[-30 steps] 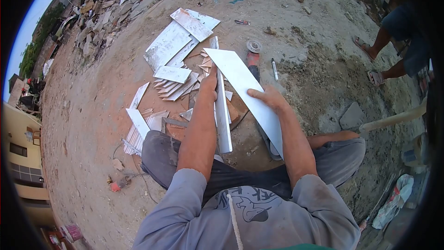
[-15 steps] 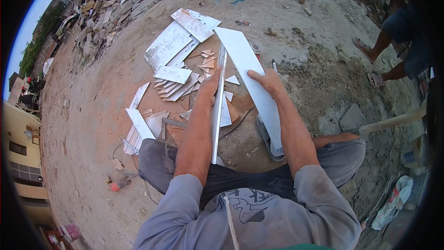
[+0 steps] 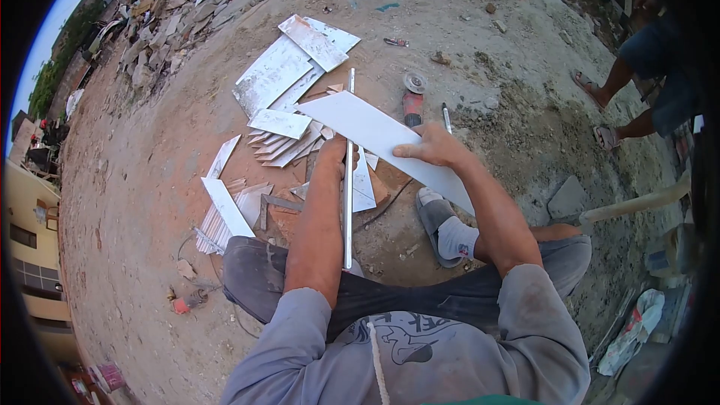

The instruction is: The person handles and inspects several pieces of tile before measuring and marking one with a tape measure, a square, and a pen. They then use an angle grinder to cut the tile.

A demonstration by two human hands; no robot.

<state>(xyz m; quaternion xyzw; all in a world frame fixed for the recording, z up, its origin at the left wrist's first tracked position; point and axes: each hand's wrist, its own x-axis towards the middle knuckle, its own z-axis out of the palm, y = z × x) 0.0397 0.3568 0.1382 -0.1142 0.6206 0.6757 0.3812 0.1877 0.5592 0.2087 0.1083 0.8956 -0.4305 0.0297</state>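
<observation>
My left hand [image 3: 334,154] is wrapped round a long tile strip [image 3: 348,217] standing on edge, seen as a thin white line. With thumb on top, my right hand [image 3: 436,147] grips a white tile piece [image 3: 367,126] that has a slanted end. This piece slopes across the upper part of the strip and partly covers my left fingers. Beyond my right hand lie an angle grinder [image 3: 413,106] with a red body and a marker pen [image 3: 446,117]. A triangular tile offcut [image 3: 362,189] rests on the ground just right of the strip.
Cut white tiles [image 3: 271,75] lie piled ahead, with fanned tile strips [image 3: 222,202] to the left. A red power tool [image 3: 182,305] sits by my left knee. At right are another person's legs [image 3: 616,82], a wooden handle [image 3: 637,199] and a plastic bag [image 3: 636,322].
My right hand has swung its tile piece flatter, the slanted end moving left and toward me, uncovering the grinder and my foot. The left strip has turned more upright in view.
</observation>
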